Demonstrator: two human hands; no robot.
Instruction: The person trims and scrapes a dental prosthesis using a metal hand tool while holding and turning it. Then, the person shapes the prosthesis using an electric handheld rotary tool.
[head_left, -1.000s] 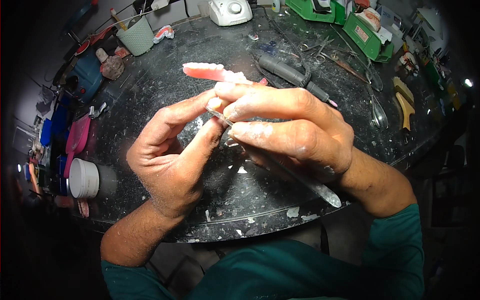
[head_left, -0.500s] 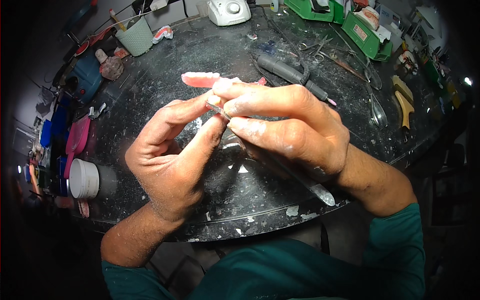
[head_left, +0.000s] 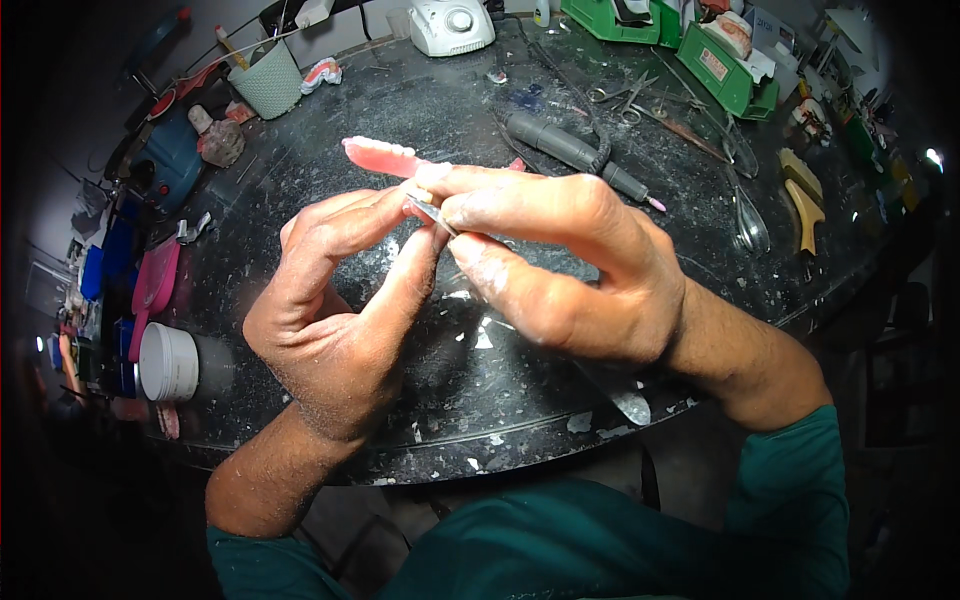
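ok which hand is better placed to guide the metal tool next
Probably the right hand: it pinches the metal tool between thumb and fingers, with the tip angled toward the left hand. The left seems better suited to steadying, its thumb and forefinger near that tip.

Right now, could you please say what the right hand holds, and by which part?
The right hand pinches a slim metal tool near its pointed end.
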